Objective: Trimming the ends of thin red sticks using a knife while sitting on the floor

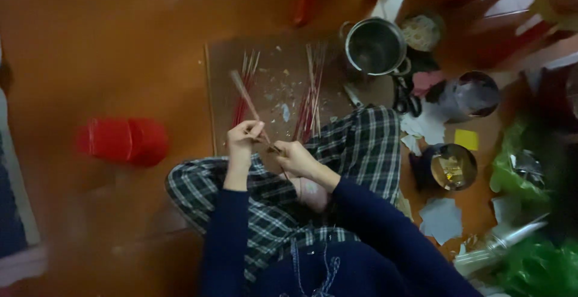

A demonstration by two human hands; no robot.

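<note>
A thin stick (248, 99) slants up over the brown cardboard mat (220, 92), its lower end pinched in the closed fingers of the left hand (244, 135) and the right hand (295, 157) above plaid-trousered knees, with red stick bundles (312, 95), a steel pot (375, 46) and a red container (123, 140) around.

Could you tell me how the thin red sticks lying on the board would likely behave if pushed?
The red sticks look very slender and loose on the brown board, so they would probably roll or scatter easily. They seem light, and thin enough to snap under pressure.
</note>
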